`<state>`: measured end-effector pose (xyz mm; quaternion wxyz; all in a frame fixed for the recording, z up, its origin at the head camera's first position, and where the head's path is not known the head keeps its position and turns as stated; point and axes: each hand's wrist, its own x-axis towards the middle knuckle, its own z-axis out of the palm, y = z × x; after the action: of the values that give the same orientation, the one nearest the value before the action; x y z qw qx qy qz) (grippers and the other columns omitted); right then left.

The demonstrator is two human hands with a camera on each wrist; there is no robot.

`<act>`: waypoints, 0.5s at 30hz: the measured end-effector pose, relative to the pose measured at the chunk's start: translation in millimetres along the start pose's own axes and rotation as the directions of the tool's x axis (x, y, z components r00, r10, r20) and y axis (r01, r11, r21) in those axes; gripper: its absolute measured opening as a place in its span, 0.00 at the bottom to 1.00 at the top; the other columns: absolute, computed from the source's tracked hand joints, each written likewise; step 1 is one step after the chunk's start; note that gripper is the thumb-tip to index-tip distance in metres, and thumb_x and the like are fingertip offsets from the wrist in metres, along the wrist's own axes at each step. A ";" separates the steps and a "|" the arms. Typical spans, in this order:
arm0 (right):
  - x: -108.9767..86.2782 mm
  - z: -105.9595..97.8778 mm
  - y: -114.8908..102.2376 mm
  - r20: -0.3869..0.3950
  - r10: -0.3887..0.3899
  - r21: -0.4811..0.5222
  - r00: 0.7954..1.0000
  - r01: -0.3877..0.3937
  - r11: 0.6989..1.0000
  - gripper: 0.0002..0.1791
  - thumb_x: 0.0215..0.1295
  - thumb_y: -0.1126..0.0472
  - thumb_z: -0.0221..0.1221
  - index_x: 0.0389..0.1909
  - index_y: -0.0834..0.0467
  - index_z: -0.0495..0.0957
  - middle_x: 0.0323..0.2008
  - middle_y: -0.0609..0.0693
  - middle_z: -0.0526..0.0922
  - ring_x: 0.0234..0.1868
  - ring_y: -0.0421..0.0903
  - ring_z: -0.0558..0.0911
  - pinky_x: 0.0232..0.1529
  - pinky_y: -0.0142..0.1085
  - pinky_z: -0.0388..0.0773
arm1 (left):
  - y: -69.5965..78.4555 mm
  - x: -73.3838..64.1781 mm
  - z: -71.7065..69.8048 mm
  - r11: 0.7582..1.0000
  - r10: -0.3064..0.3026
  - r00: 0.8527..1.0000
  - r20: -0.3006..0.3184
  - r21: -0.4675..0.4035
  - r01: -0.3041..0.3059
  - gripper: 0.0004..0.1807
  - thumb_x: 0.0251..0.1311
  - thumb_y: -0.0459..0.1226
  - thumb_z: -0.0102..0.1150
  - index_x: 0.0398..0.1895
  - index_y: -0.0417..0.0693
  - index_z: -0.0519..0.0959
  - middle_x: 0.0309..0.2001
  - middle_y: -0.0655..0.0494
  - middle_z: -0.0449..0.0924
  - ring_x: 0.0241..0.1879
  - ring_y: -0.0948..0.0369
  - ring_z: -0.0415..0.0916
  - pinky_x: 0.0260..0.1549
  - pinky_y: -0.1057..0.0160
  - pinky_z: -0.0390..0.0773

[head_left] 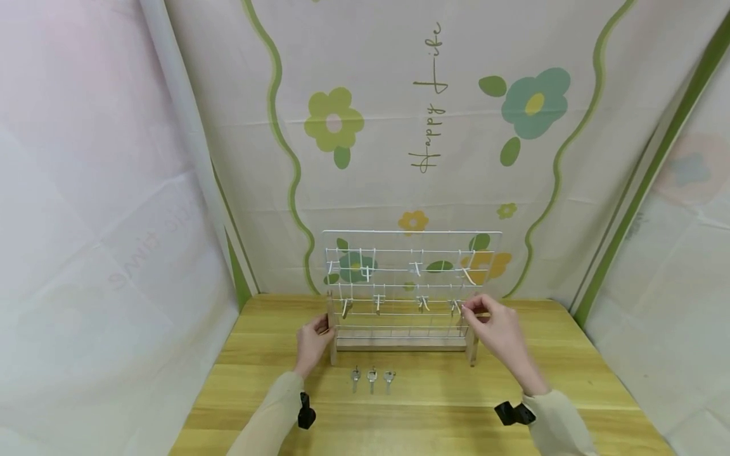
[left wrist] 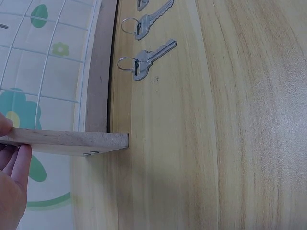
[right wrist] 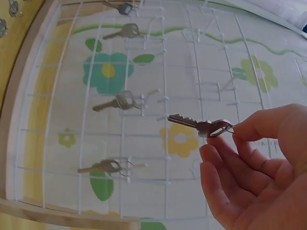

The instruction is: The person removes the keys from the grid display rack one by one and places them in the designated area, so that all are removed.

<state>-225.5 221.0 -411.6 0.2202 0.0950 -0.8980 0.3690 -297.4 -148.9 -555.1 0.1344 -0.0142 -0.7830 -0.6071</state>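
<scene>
A white wire grid rack (head_left: 412, 232) on a wooden stand rises from the table. My left hand (head_left: 312, 346) grips the stand's left wooden post (left wrist: 72, 138), with the thumb on one side and fingers on the other. By its small ring, a metal key (right wrist: 204, 128) is pinched between the thumb and index finger of my right hand (right wrist: 259, 167). That hand (head_left: 502, 328) is at the rack's right side, before the grid. Several keys hang from the lower row of hooks, among them one key (right wrist: 115, 103) at mid-height in the right wrist view.
Three loose keys lie in a row on the wooden table before the stand, the middle key (head_left: 372, 378) among them. Bare hooks (head_left: 417, 268) make up the grid's upper row. A flowered cloth (head_left: 376, 177) hangs behind, with cloth walls at both sides.
</scene>
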 end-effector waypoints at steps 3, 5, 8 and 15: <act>-4.6 10.0 1.3 0.046 0.008 0.007 0.999 -0.009 1.000 0.03 0.66 0.63 0.63 0.34 0.59 0.82 0.32 0.50 0.86 0.36 0.45 0.85 0.34 0.22 0.83 | 1.5 0.1 -0.4 1.000 0.006 1.000 -0.005 0.004 -0.006 0.21 0.58 0.25 0.64 0.56 0.28 0.78 0.52 0.29 0.81 0.53 0.40 0.82 0.47 0.59 0.87; -7.7 17.0 1.6 0.077 0.027 0.018 0.997 -0.029 0.999 0.04 0.65 0.62 0.64 0.34 0.59 0.81 0.32 0.49 0.86 0.35 0.42 0.84 0.34 0.23 0.83 | 1.4 0.3 -0.3 1.000 0.009 1.000 -0.006 -0.003 -0.009 0.20 0.58 0.24 0.64 0.55 0.27 0.78 0.52 0.29 0.81 0.53 0.40 0.82 0.47 0.58 0.87; -13.0 27.1 2.9 0.120 0.052 0.036 0.991 -0.056 0.998 0.04 0.64 0.62 0.65 0.34 0.60 0.81 0.32 0.49 0.85 0.34 0.39 0.83 0.34 0.23 0.83 | 0.9 0.4 0.0 1.000 0.006 1.000 -0.007 -0.007 -0.006 0.20 0.58 0.24 0.64 0.55 0.27 0.78 0.52 0.29 0.81 0.53 0.39 0.82 0.47 0.59 0.87; -21.1 53.9 9.4 0.196 0.105 0.086 0.975 -0.123 0.989 0.05 0.64 0.63 0.64 0.33 0.61 0.81 0.32 0.49 0.85 0.34 0.37 0.82 0.35 0.24 0.83 | -0.9 0.4 1.3 1.000 0.002 1.000 -0.006 -0.020 -0.002 0.21 0.58 0.25 0.65 0.55 0.27 0.77 0.53 0.28 0.80 0.54 0.37 0.80 0.48 0.58 0.87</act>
<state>-227.5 189.8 -461.3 0.1069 0.0887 -0.8998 0.4135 -298.2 -147.9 -556.1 0.1371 -0.0148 -0.7764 -0.6149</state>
